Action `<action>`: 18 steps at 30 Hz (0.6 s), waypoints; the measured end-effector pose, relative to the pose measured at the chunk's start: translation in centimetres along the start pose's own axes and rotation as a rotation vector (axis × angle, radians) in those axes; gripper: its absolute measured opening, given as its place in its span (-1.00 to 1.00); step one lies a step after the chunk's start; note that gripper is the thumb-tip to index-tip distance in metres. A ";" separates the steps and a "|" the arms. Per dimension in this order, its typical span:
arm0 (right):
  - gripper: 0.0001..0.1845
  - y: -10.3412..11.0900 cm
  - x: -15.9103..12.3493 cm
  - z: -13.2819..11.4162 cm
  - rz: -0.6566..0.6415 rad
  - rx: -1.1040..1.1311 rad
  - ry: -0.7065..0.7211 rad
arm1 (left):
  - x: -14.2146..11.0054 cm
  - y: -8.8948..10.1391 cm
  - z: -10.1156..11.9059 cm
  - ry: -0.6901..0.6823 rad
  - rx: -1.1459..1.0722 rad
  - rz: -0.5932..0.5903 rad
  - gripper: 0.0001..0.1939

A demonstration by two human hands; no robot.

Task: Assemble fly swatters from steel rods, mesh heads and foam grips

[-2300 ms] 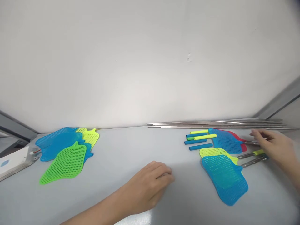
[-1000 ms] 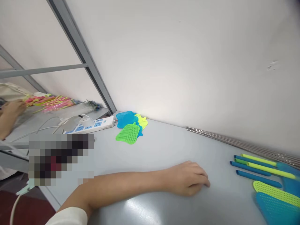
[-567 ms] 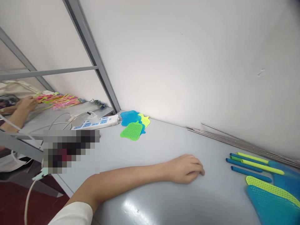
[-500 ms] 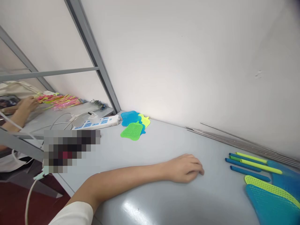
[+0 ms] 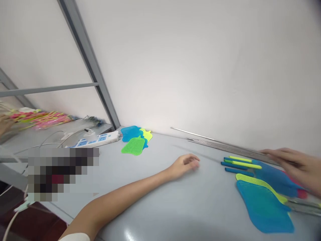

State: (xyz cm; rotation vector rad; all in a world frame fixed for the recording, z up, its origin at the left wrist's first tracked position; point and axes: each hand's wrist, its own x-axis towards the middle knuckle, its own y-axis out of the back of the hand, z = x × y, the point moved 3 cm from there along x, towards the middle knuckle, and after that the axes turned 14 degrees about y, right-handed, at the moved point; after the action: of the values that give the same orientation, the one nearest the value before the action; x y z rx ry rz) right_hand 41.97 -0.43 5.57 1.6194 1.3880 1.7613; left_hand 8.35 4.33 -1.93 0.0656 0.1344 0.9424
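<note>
My right hand [image 5: 298, 169] comes in from the right edge, blurred, with its fingers closed on a thin metal rod [image 5: 200, 135]. The rod's far end points left, raised off the table and casting a faint shadow. More metal rods [image 5: 213, 144] lie along the wall below it. My left hand [image 5: 185, 165] is over the middle of the table, fingers loosely curled and apart from the thumb, holding nothing. Blue, green and yellow plastic tubes [image 5: 247, 164] lie between the hands. In front of them are blue and yellow fly swatter heads [image 5: 263, 204].
More swatter heads [image 5: 134, 146] in green, blue and yellow lie near the wall, beside a white power strip [image 5: 100, 140]. A grey metal frame [image 5: 87, 57] stands at left. Beyond it, pink and yellow items [image 5: 50, 118] lie near another person's blurred hand [image 5: 5, 124].
My right hand has come into view from the right, and the rod has slid left and up from the others. My left hand has shifted and its fingers have loosened. The view has turned right.
</note>
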 end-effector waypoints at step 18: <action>-0.60 -5.4 -3.7 -11.6 -0.248 0.473 -0.163 | -1.4 2.4 -1.2 0.239 -0.622 0.057 -0.48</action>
State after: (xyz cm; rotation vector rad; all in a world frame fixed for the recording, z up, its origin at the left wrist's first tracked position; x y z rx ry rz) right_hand 30.68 -5.65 0.77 1.6743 1.9274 1.1913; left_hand 5.44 4.63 -2.67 -0.6211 0.0554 1.0119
